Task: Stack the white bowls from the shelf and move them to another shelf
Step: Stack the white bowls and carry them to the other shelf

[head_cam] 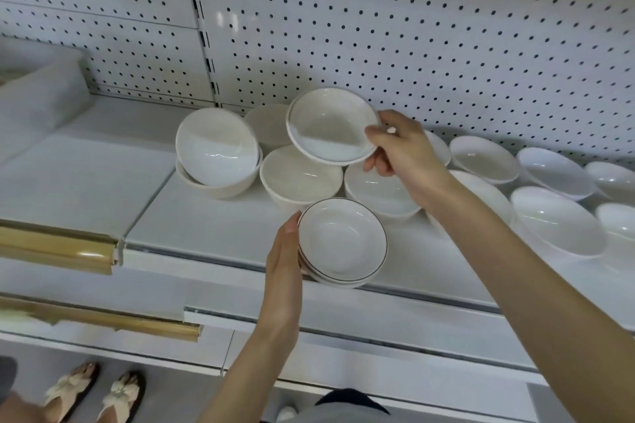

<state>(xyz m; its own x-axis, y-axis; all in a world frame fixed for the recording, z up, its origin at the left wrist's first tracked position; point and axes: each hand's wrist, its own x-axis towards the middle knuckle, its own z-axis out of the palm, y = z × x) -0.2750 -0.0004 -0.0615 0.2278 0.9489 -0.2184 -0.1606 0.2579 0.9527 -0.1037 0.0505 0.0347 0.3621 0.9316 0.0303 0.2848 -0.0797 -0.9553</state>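
Pinches tilted bowl (331,125) at its three-o'clock rim with right hand (402,151), cradles stack (343,242) at six o'clock with left hand (283,261) (finger curl untellable), risks dropping it onto shelf bowls (300,175) through that thin grip.

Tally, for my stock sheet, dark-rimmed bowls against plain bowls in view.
Dark-rimmed bowls: 3 (1 in right grip, 2 in left grip)
Plain bowls on the shelf: 12
Total: 15
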